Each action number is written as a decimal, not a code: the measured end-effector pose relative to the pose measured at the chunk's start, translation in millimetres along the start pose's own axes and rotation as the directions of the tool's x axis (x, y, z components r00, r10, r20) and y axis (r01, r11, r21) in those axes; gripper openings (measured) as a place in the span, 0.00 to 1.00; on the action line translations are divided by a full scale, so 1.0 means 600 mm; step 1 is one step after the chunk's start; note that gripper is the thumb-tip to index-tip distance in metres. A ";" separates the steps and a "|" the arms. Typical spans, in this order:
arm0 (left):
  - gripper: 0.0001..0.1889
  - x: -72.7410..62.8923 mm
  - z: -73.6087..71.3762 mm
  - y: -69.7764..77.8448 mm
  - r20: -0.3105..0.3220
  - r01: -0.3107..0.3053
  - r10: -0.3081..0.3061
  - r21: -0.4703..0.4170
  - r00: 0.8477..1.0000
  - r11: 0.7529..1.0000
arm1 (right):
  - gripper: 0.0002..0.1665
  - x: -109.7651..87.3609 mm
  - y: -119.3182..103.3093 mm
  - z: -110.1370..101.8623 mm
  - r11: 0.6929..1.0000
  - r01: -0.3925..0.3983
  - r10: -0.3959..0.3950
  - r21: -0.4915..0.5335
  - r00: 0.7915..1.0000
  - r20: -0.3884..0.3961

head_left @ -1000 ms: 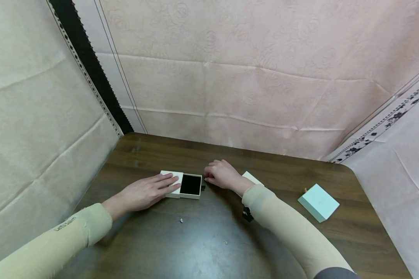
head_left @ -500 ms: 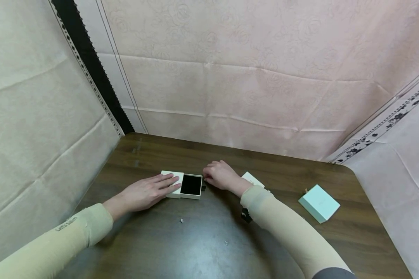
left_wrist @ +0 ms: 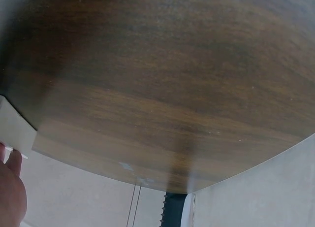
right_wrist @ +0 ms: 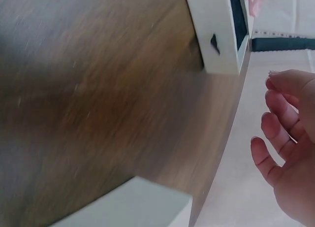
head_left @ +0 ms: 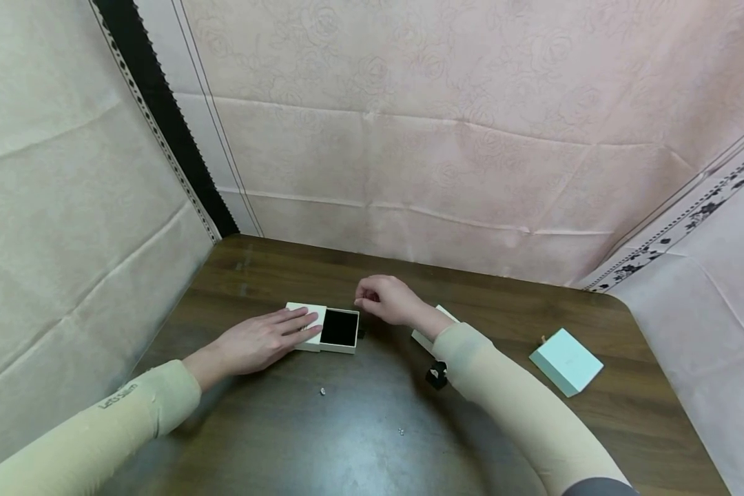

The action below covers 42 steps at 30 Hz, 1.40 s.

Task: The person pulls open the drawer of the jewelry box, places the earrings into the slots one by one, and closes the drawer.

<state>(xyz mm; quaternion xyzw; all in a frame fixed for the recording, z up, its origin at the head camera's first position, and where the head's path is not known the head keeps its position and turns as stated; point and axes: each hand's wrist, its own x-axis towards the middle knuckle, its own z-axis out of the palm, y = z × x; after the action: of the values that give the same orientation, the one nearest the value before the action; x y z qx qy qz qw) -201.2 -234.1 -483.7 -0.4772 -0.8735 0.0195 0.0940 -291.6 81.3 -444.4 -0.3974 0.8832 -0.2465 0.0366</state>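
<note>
My left hand [head_left: 263, 341] lies with extended fingers on the white sleeve of a small drawer box [head_left: 306, 313]. Its drawer [head_left: 339, 329] is pulled partly out to the right, showing a black lining. A dark pull tab [right_wrist: 215, 44] sits on the drawer's front. Just right of the box, my right hand [head_left: 389, 300] is raised, thumb and index fingertip together. A tiny shiny piece [right_wrist: 270, 72] shows at those tips, too small to make out its kind; the other fingers are loosely curled. The left thumb is hidden in the head view.
A second white box [head_left: 421, 339] lies partly hidden under the right forearm. Farther right stands a mint-green box [head_left: 567, 362]. Two tiny shiny pieces, one nearer the left [head_left: 322, 391] and one nearer the front [head_left: 401, 432], lie on the brown table [head_left: 254, 427]. Cloth hangs behind.
My right hand has lifted up and slightly away from the drawer's front edge, uncovering more of the second white box. The left hand and the drawer box stay in place.
</note>
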 end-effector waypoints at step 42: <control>0.33 -0.002 0.002 0.000 -0.022 -0.008 0.009 0.025 1.000 1.000 | 0.09 0.051 -0.060 0.042 0.989 0.115 -0.087 -0.098 0.964 0.252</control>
<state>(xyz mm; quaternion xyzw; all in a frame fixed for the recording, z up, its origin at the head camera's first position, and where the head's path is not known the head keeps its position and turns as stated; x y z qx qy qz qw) -200.7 -235.0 -485.3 -0.4799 -0.8701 0.0256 0.1095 -281.4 29.1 -445.6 -0.4708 0.8628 -0.1468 0.1112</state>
